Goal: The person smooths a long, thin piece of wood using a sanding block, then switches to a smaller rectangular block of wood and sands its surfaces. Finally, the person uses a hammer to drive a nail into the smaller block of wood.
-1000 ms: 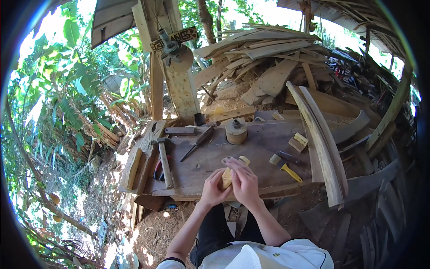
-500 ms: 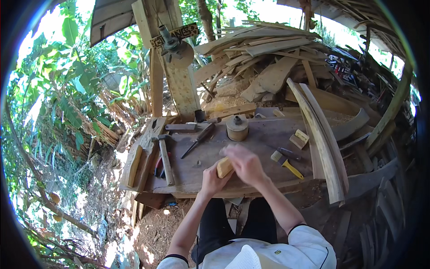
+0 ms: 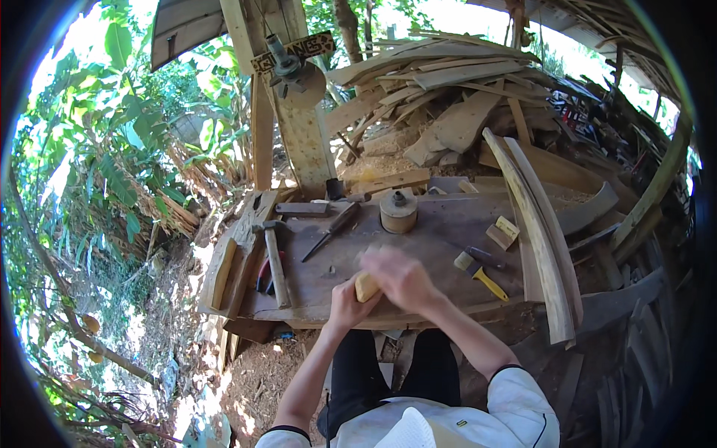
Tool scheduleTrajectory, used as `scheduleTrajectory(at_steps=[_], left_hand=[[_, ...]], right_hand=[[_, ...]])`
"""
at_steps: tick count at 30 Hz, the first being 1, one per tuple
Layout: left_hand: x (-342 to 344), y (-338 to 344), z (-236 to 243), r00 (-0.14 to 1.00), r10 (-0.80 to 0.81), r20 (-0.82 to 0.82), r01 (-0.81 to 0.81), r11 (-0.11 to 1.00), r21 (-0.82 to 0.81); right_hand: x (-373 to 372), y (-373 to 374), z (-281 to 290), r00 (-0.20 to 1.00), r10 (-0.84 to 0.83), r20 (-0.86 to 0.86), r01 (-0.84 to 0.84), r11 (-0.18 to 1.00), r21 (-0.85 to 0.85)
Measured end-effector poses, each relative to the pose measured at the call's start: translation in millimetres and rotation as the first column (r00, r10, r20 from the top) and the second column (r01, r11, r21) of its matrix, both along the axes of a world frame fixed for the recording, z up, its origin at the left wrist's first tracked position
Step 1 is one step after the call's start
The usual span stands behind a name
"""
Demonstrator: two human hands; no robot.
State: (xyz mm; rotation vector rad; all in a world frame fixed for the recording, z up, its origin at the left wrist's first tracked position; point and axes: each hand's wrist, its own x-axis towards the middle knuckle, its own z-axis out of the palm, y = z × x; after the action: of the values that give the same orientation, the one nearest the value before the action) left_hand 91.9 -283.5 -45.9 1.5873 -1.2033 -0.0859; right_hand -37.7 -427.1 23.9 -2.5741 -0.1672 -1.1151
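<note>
In my left hand [image 3: 349,305] is a small pale wooden block [image 3: 366,287], gripped over the near edge of the workbench [image 3: 328,254]. My right hand [image 3: 399,278] passes across the top of the block, its fingers smeared by motion. Whether it holds anything, I cannot tell. Ahead of my hands stands a round tin with a capped top [image 3: 398,212]. Left of them lie a claw hammer [image 3: 276,265] and a dark file [image 3: 330,231]. To the right, a paintbrush with a yellow handle [image 3: 482,276] rests beside a dark-handled tool [image 3: 485,257].
A small wooden piece [image 3: 503,233] sits near two long curved boards [image 3: 538,239] at the bench's right. On the left edge lies a wooden offcut [image 3: 223,275]. Behind the bench rise a wooden post [image 3: 299,149] and a heap of rough planks [image 3: 455,97].
My right hand has shifted slightly left and down over the wooden block. My left hand keeps its grip, moved a little left.
</note>
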Motion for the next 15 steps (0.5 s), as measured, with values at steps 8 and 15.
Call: scheduleTrajectory(at_steps=[8,15], left_hand=[[3,-1,-1,0.999,0.016,0.030,-0.018,0.998,0.059],[13,-4,-1,0.996,-0.024,0.086,0.025,1.000,-0.017]], right_hand=[[4,15,-1,0.995,0.037,0.089,-0.043,0.997,0.066],[10,24,2,0.996,0.055,0.069,-0.061,0.993,0.096]])
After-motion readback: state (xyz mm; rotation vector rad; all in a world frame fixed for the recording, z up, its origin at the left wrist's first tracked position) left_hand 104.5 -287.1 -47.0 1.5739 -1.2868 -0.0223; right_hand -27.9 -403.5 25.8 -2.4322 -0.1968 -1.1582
